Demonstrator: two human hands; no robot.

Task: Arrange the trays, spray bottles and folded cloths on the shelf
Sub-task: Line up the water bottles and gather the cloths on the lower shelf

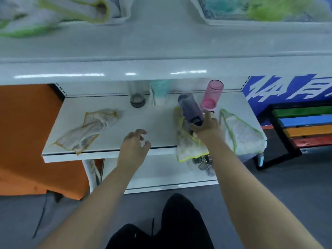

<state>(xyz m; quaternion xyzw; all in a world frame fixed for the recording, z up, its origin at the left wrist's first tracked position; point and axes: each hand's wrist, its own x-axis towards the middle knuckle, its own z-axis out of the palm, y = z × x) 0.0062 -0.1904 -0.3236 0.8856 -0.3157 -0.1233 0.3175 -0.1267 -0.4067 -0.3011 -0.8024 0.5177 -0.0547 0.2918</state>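
Shelf [143,123] space is carrying three loose cloths, the orange-edged cloth [89,130] at nine o'clock, the green-edged cloth [240,132] at three o'clock draping past the front lip, and the yellow-edged cloth [188,146] hanging over the edge under the right arm, so any sweep of that arm is risking dragging one off. Trays are sitting blurred on the level above at twelve o'clock. Right hand [206,126] is gripping the tilted dark spray bottle [191,108] close beside the standing pink bottle [212,95], which it could be knocking over, while the left hand [133,142] is hovering loose and unclenched, gripping nothing.
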